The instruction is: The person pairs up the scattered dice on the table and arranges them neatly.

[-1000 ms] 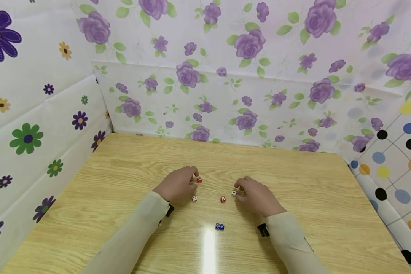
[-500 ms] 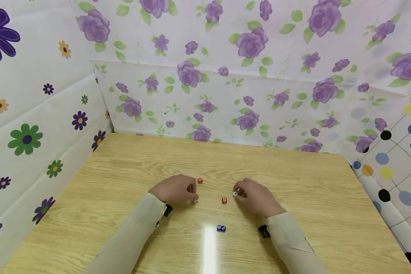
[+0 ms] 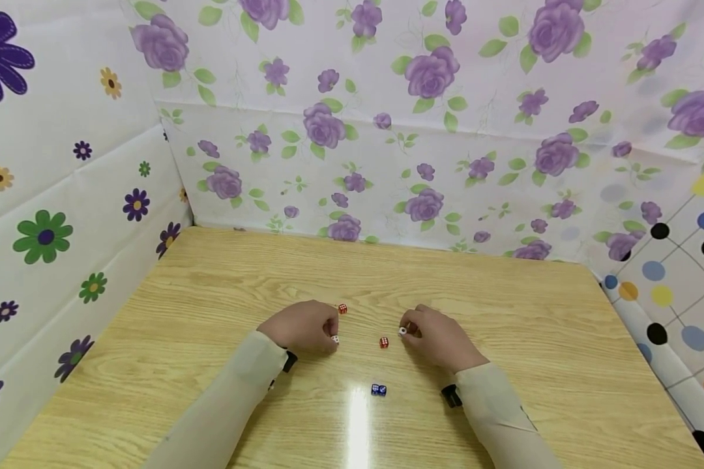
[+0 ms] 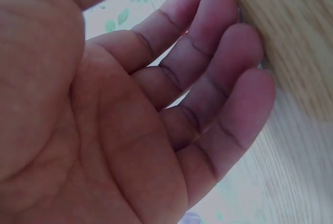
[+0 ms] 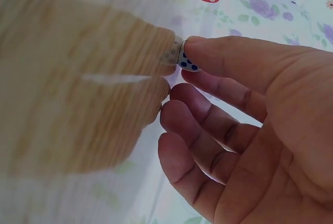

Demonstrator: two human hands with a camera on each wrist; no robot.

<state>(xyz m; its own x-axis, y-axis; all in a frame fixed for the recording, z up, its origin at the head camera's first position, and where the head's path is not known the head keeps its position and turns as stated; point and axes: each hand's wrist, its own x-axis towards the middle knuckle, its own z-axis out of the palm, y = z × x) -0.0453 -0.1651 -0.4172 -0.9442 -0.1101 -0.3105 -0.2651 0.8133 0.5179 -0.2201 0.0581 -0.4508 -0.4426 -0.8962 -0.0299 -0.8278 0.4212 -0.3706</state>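
**Left hand (image 3: 302, 327) and right hand (image 3: 437, 335) are working over a wooden tabletop (image 3: 504, 306)**

We are looking down from the wearer's head, reading left to right. A white wall covering with bold flowers (image 3: 44, 237) is standing at the far left. Next, the left hand is reaching in from a pale sleeve (image 3: 229, 397). Its grip is narrow: we are seeing the left white die (image 3: 335, 339) held at the tips of thumb and index finger, while the other fingers are curving, as the left wrist view is showing.

Just beyond that hand, one red die (image 3: 343, 309) is lying on the tabletop. Farther right and nearer the wearer, two blue dice (image 3: 379, 390) are sitting side by side, touching. A second red die (image 3: 384, 342) is resting between the hands. Just right of it, the right hand's grip is pinching the right white die (image 5: 188, 61); in the right wrist view, dark blue spots are showing and its reflection is meeting it on the glossy surface. A dotted wall covering (image 3: 680, 267) is standing at the far right.
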